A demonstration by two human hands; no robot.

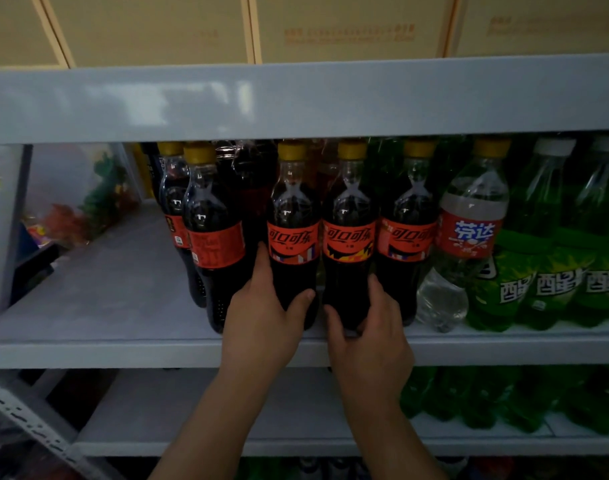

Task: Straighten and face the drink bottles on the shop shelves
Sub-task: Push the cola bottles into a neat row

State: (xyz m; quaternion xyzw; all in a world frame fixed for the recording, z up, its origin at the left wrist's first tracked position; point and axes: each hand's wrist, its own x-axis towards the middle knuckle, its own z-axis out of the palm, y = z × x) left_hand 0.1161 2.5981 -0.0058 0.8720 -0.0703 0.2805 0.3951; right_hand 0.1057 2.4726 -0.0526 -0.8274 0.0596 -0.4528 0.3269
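- Head view: the left hand is curled round the lower body of the first cola bottle, with the thumb on the front.
- The right hand grips the second cola bottle low, near its base. This bottle stands just beside the first one, at 3 o'clock from it.
- Both held bottles stand upright at the front edge of the middle shelf. Their long axis is vertical and the red logo faces out, so they look already faced.
- At 9 o'clock from the left hand, near it, stands the turned cola bottle. It shows the small-print side of its label to the front.
- In my judgement the coming move depends on this: the turned bottle lies to the left of both hands, and the left hand is the nearer one. It needs a twist about its vertical axis, not a tilt.
- At 3 o'clock from the right hand a Fanta bottle shows its logo.
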